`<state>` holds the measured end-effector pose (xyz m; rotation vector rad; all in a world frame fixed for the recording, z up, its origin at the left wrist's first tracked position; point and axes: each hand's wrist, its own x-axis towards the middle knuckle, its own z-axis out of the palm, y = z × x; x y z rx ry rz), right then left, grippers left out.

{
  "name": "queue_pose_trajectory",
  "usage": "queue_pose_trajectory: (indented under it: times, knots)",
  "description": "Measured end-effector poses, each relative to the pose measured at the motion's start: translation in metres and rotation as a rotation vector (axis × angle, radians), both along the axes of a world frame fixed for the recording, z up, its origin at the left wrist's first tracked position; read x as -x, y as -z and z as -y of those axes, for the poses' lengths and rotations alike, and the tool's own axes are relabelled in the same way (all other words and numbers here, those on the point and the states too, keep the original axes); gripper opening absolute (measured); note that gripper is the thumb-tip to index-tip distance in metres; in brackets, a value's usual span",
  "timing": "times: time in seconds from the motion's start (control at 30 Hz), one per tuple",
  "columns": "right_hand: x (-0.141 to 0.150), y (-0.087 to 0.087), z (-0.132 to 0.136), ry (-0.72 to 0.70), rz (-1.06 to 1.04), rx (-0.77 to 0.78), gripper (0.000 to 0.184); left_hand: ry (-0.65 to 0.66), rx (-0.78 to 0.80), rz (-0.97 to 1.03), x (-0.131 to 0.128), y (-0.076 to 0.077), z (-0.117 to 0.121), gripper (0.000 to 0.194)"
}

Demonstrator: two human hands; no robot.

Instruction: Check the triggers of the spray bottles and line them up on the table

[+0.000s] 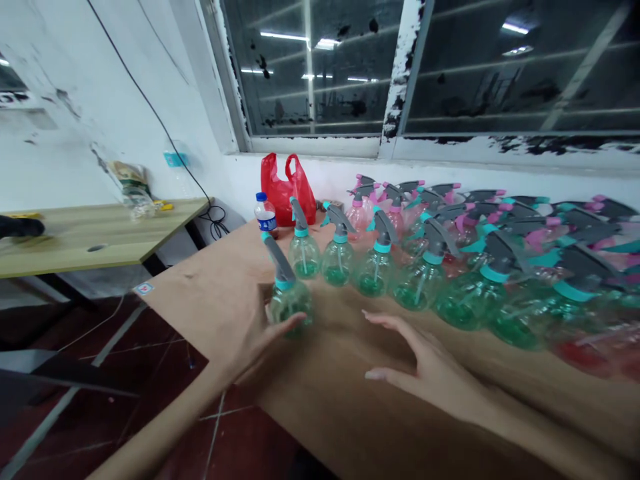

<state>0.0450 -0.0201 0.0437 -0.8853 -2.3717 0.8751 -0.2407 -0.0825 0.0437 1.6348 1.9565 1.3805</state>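
Note:
My left hand (263, 333) is wrapped round the lower part of a clear green spray bottle (291, 301) with a grey trigger head and a turquoise collar. This bottle is upright near the left end of the brown table, in front of a row of like ones. My right hand (417, 363) is held over the table with thumb and fingers apart and nothing between them. Beyond it stand more green spray bottles (376, 270), the closest a short way from its fingertips.
Behind the green row are several pink spray bottles (357, 217). A red plastic bag (289, 190) and a blue-capped drink bottle (265, 215) stand at the back left of the brown table (215, 280). Further left, across a gap, is a wooden-topped table (125, 233). A window (320, 73) lies behind.

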Motion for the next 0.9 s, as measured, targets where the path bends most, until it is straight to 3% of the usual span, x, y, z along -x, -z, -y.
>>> queue_pose_trajectory:
  times: [0.1, 0.23, 0.37, 0.47, 0.6, 0.7, 0.9]
  knots:
    - [-0.008, -0.007, -0.006, 0.011, -0.078, 0.044, 0.080, 0.151, 0.039, -0.042, -0.052, -0.001, 0.008, 0.050]
    - [-0.029, -0.017, -0.012, 0.026, -0.215, 0.057, 0.090, 0.404, 0.070, -0.058, -0.116, -0.001, -0.003, 0.065]
    - [-0.060, -0.029, -0.011, 0.092, -0.358, 0.032, 0.089, 0.568, 0.093, -0.043, -0.174, 0.007, -0.024, 0.072]
    - [-0.084, -0.035, -0.007, 0.179, -0.397, -0.005, 0.075, 0.659, 0.081, -0.070, -0.211, 0.014, -0.037, 0.073]
    - [-0.110, -0.038, -0.006, 0.309, -0.451, -0.010, 0.057, 0.758, 0.020, -0.077, -0.248, 0.020, -0.049, 0.068]
    - [-0.124, -0.037, -0.007, 0.386, -0.467, -0.030, 0.047, 0.829, -0.056, -0.048, -0.269, 0.024, -0.055, 0.076]
    - [-0.148, -0.034, -0.011, 0.451, -0.464, -0.051, 0.033, 0.874, -0.067, -0.083, -0.290, 0.036, -0.060, 0.088]
